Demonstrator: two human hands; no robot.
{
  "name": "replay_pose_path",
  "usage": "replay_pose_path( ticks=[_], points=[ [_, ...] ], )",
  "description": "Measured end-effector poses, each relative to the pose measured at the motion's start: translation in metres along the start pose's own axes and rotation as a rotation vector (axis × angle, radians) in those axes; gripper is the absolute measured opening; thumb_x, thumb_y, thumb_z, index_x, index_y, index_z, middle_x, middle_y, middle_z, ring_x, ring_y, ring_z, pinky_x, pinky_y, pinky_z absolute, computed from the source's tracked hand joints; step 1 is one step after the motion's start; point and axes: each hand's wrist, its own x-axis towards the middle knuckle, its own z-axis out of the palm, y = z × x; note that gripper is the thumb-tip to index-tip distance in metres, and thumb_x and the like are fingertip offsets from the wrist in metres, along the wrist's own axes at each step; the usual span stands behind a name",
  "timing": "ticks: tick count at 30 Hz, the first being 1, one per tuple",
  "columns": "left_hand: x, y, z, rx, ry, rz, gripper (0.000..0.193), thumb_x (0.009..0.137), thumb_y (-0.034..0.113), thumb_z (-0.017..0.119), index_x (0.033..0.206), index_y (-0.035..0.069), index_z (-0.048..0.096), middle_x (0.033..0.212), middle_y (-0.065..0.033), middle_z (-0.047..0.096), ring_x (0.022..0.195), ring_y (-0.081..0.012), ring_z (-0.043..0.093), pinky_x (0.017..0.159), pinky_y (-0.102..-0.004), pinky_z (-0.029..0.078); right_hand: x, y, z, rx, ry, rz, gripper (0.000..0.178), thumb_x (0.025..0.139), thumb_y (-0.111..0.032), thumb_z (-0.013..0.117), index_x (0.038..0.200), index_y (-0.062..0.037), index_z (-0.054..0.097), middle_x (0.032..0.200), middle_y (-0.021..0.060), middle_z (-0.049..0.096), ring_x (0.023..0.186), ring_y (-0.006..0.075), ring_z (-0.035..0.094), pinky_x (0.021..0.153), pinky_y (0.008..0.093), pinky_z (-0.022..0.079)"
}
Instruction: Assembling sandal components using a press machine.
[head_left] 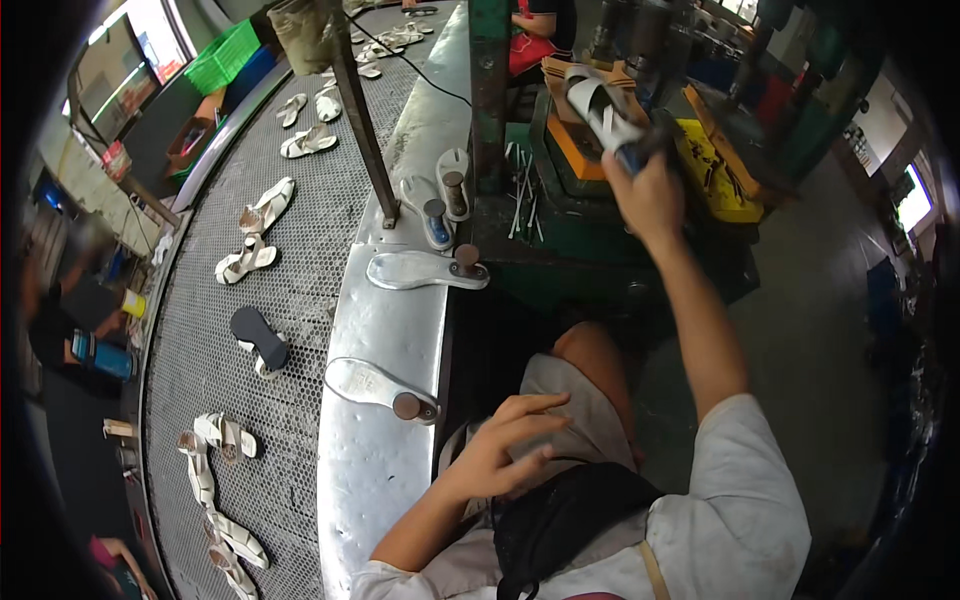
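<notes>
- Right hand (650, 195) had a shoe (615, 128) by one end, prob to leave the rest clear
- Orange block (574, 140) sat just left
- Left hand (508, 447) hung empty, fingers loose

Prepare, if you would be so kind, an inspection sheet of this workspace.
Surface: metal ledge, dented, beside a perforated grey surface.
Job's things: four foot-shaped metal forms with knobs on the ledge; white sandals scattered over the perforated surface.
Clutter: loose thin strips beside the green post; small dark pieces in a yellow tray.
Hands: right hand grips a blurred shoe-shaped piece; left hand open, empty.
Cables: one black cable across the ledge's far part.
Surroundings: green crate at upper left; other people nearby.
</notes>
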Motion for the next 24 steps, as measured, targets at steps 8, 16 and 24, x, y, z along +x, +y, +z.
replay_pose_path(
  ticks=[8,16,24],
  points=[
    [-0.012,-0.066,0.017,-0.39,0.437,-0.352,0.038,0.093,-0.014,0.05,0.12,-0.002,0.073,0.121,-0.0102,0.074,0.113,-0.0185,0.068,0.105,-0.0347,0.053,0.105,0.035,0.039,-0.496,-0.222,-0.004,0.082,0.098,-0.064,0.062,0.128,0.0121,0.061,0.096,0.0248,0.08,0.094,0.0391,0.081,0.083,0.0507,0.064],
    [0.002,-0.065,0.018,-0.53,0.668,-0.439,0.039,0.083,-0.018,0.047,0.108,-0.003,0.073,0.109,-0.0108,0.075,0.1,-0.0173,0.069,0.097,-0.0326,0.056,0.115,0.037,0.029,-0.465,-0.228,0.033,0.083,0.1,-0.064,0.06,0.134,0.0112,0.059,0.11,0.0274,0.079,0.102,0.0407,0.079,0.088,0.0527,0.063],
    [-0.016,-0.032,0.038,-0.505,0.707,-0.409,0.043,0.074,-0.017,0.044,0.103,-0.003,0.072,0.104,-0.0117,0.075,0.094,-0.0177,0.068,0.093,-0.0311,0.054,0.112,0.013,-0.017,-0.453,-0.274,0.032,0.088,0.1,-0.064,0.061,0.141,0.0139,0.056,0.115,0.0264,0.079,0.107,0.0395,0.078,0.09,0.0514,0.062]
  ],
)
